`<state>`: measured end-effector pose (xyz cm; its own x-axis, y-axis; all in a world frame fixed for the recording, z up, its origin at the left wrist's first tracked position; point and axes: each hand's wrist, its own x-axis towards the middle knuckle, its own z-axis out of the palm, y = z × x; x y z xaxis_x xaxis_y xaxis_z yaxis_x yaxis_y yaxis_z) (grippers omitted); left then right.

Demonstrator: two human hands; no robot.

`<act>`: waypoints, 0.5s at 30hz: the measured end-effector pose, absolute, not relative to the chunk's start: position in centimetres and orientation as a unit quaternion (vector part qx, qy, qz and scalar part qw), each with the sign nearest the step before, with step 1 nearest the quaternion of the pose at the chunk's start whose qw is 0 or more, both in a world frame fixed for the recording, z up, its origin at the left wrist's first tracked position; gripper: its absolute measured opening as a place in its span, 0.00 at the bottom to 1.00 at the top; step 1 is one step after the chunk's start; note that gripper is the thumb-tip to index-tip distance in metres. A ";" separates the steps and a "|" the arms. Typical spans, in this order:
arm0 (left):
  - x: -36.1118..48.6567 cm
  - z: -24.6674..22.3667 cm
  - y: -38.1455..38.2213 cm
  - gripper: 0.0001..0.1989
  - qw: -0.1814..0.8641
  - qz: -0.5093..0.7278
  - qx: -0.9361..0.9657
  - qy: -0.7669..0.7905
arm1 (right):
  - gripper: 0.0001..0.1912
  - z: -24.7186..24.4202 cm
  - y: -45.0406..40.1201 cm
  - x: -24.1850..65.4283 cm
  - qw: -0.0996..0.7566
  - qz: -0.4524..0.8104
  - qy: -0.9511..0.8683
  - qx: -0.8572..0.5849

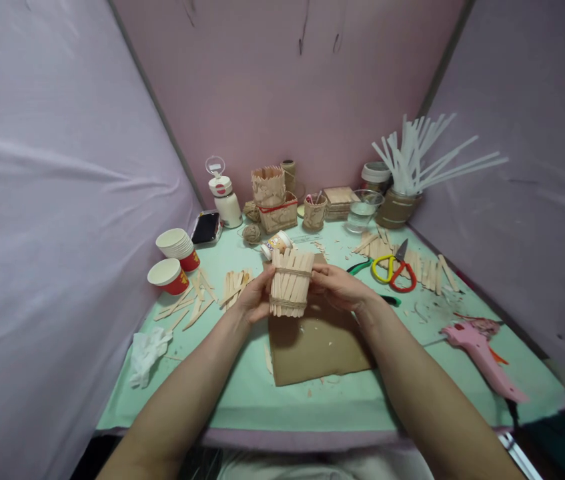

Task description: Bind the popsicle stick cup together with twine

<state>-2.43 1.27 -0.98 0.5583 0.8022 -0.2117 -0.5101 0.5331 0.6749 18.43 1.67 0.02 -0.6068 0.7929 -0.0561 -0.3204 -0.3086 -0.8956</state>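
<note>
A cup-shaped holder of upright wooden sticks (291, 283), bound with two bands of brown twine, is held up over a brown cardboard sheet (322, 347). My left hand (257, 295) grips its left side, and my right hand (338, 287) grips its right side near the upper band. Both hands have their fingers closed on it; some fingertips are hidden behind the sticks. Just behind the holder a printed paper cup (277, 245) lies tilted on the green table.
Left are paper cups (171, 277), loose sticks (196, 300) and a crumpled tissue (149, 355). Right are scissors (395, 268), green-handled pliers (361, 267) and a pink glue gun (485, 360). Behind stand a bottle (227, 203), stick boxes (279, 213), a water bowl (362, 212) and white glue sticks (407, 160).
</note>
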 end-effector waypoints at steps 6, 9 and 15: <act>-2.5 -0.9 1.0 0.37 0.855 0.348 0.320 0.215 | 0.22 -0.9 2.0 18.5 0.348 0.765 -0.490 -0.231; -2.1 -0.6 0.7 0.39 0.855 0.352 0.331 0.187 | 0.21 -0.6 2.0 18.5 0.354 0.761 -0.493 -0.228; -2.3 -1.0 0.5 0.42 0.848 0.392 0.318 0.164 | 0.26 -0.4 2.4 18.7 0.414 0.708 -0.501 -0.277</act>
<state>-2.26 0.52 -0.95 0.6391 0.7686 -0.0284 -0.5606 0.4908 0.6669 18.69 2.40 -0.37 -0.5038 0.8636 0.0220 -0.3086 -0.1562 -0.9383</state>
